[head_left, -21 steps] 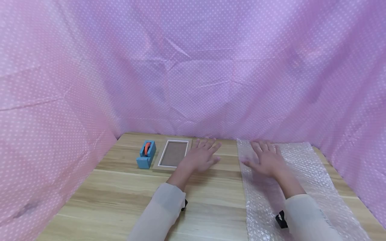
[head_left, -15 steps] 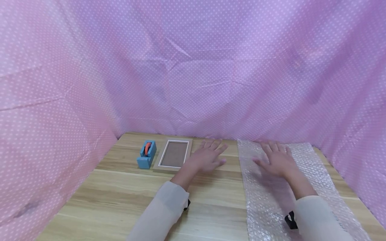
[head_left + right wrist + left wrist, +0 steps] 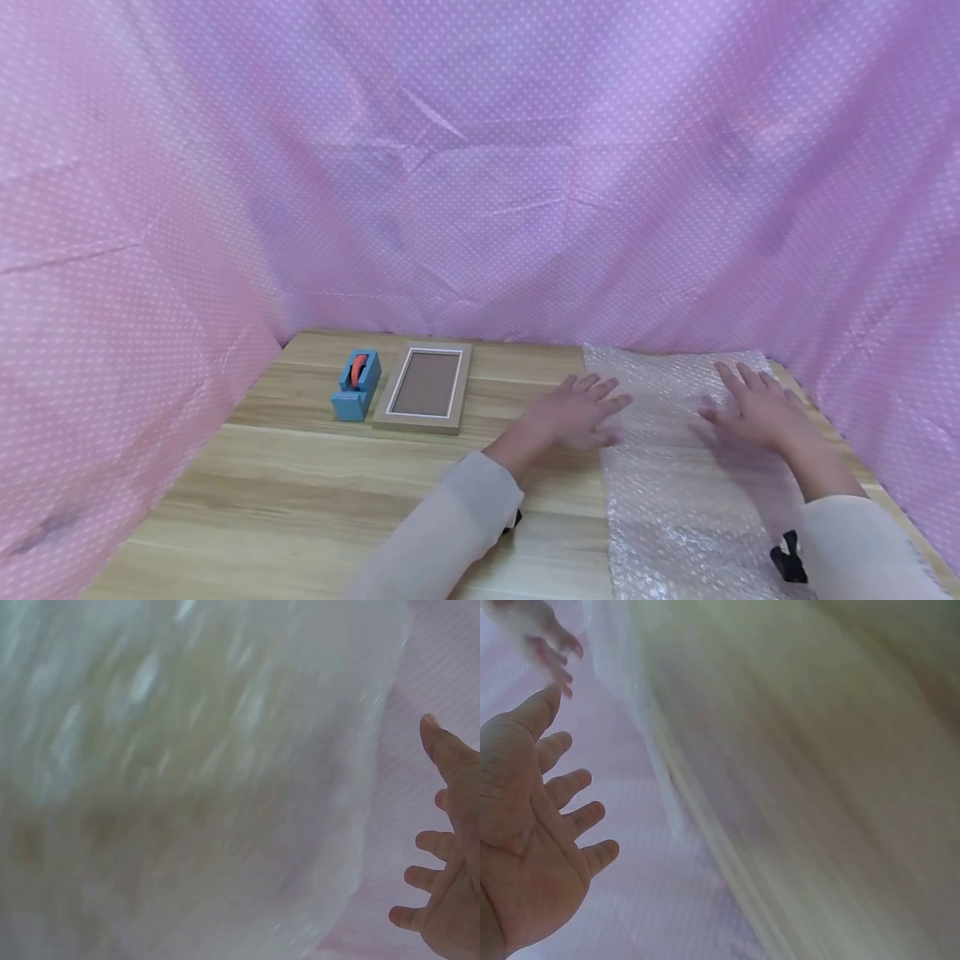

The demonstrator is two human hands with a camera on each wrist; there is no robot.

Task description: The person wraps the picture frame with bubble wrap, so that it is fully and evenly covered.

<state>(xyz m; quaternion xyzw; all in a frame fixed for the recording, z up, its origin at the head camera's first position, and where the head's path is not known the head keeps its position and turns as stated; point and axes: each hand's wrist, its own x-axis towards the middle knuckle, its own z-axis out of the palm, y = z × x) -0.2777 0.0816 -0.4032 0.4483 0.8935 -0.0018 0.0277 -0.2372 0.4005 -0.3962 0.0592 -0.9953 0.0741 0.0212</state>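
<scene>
A long sheet of clear bubble wrap [image 3: 660, 500] lies flat on the right part of the wooden table. Over its right side hovers my right hand [image 3: 765, 417], fingers spread and holding nothing; its palm also shows in the right wrist view. My left hand [image 3: 573, 414] is held out near the sheet's left edge, fingers apart, fingertips overlapping that edge in the head view. Its bare palm [image 3: 532, 825] fills the left of the left wrist view. Left of my left hand lies a light wooden picture frame [image 3: 423, 383] with a white inner border.
A blue tape dispenser [image 3: 357, 387] with an orange roll stands just left of the picture frame. Pink polka-dot cloth [image 3: 480, 208] hangs behind the table [image 3: 300, 500] and along both sides.
Both hands have moved to the right, the left from beside the picture frame to the bubble wrap's left edge, the right farther across the sheet. The view has shifted slightly.
</scene>
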